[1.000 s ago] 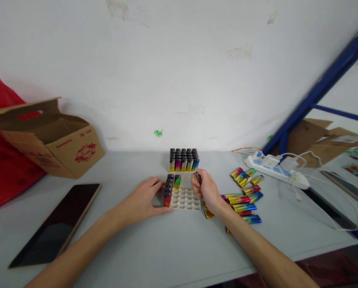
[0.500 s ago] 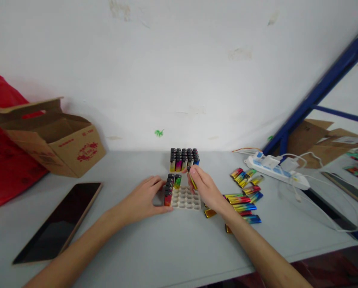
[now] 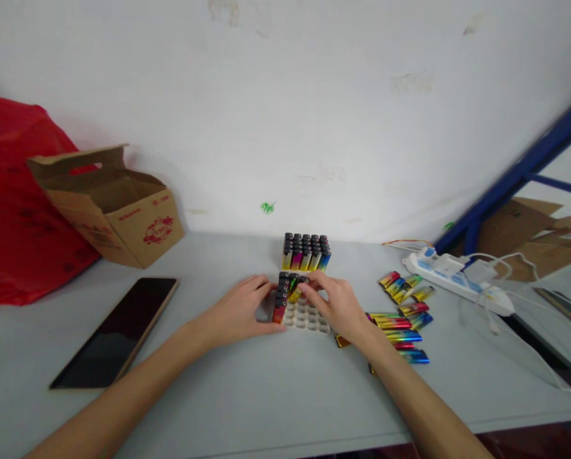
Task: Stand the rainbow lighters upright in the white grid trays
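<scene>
A pale tray (image 3: 307, 317) with rows of hollows lies on the table, a column of upright black-topped lighters (image 3: 280, 299) along its left side. My left hand (image 3: 242, 309) braces that side, thumb at the front corner and fingers farther back, holding the tray. Between the thumb and fingers of my right hand (image 3: 336, 303) is a yellow lighter (image 3: 295, 294), tilted over the tray's back row beside a green lighter (image 3: 292, 282). Its lower end is partly hidden. Behind stands a full block of upright lighters (image 3: 306, 252) in several colours.
Loose shiny lighters (image 3: 400, 336) lie right of the tray, partly under my right forearm. Farther right are a white power strip (image 3: 457, 280) with cables and a blue metal frame (image 3: 510, 182). On the left are a dark tablet (image 3: 116, 331), a cardboard box (image 3: 137, 223) and a red bag (image 3: 32, 210).
My right hand has brought the yellow lighter down and left, to the back row beside the green one. My left hand stays at the tray's side. The whole view has shifted slightly.
</scene>
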`<move>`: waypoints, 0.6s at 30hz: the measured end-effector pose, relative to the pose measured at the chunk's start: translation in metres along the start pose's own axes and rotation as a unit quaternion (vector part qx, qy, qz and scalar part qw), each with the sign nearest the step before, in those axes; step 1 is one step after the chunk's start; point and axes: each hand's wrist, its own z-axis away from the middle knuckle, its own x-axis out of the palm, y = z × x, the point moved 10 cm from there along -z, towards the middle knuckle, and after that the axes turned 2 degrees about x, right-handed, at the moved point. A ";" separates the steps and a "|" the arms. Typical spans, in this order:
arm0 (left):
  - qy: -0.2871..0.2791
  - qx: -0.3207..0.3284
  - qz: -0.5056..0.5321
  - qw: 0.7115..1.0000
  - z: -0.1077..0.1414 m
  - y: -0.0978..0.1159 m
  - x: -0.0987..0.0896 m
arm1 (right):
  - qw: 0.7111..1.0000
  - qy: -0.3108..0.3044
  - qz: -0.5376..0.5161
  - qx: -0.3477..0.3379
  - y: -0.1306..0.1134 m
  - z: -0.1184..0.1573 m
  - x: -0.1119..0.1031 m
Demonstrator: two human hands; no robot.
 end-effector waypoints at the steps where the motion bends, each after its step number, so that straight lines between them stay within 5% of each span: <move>1: 0.001 0.001 -0.001 1.000 0.000 0.000 0.000 | 1.000 -0.012 0.000 0.001 0.001 0.000 0.002; 12: -0.009 -0.006 -0.006 1.000 0.000 -0.004 0.004 | 0.994 -0.060 0.089 -0.013 -0.003 0.000 0.003; 18: -0.003 -0.015 -0.002 1.000 -0.002 -0.008 0.002 | 0.995 -0.031 0.094 0.025 0.010 0.015 -0.063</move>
